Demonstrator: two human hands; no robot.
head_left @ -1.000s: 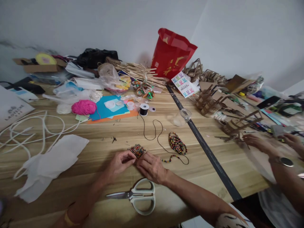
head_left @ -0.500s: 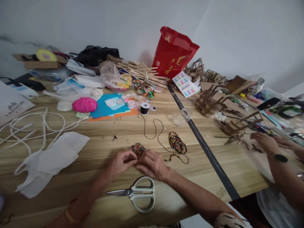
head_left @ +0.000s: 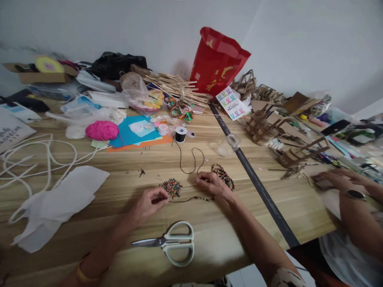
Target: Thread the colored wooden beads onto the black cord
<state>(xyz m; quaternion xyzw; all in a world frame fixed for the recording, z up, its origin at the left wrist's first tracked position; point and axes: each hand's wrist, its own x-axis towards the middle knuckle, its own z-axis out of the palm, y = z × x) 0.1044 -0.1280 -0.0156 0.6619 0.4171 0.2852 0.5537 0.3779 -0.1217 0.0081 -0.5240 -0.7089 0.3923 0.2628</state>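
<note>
My left hand [head_left: 152, 202] pinches the end of a black cord [head_left: 183, 201] between thumb and fingertips, left of a loose pile of small multicoloured beads [head_left: 172, 187]. The cord runs right across the table to a short row of strung beads [head_left: 204, 199]. My right hand [head_left: 212, 184] is above that row, thumb and fingers closed together; whatever they hold is too small to make out. It partly covers a coiled bead string [head_left: 223, 174]. Nearer me, scissors with pale handles [head_left: 179, 244] lie with blades pointing left.
A spool of black cord [head_left: 180, 134] stands beyond the beads. White paper [head_left: 66, 199] and white rope [head_left: 49, 159] lie left, pink yarn [head_left: 102, 130] behind them. A dark strip [head_left: 263, 191] crosses the table. Woven baskets [head_left: 302, 153] and another person's hands [head_left: 338, 179] are right.
My hands, together at the bead pile before, are now apart. The right moved right to the coiled string; the left moved slightly left. The cord now stretches from my left fingers to the strung beads.
</note>
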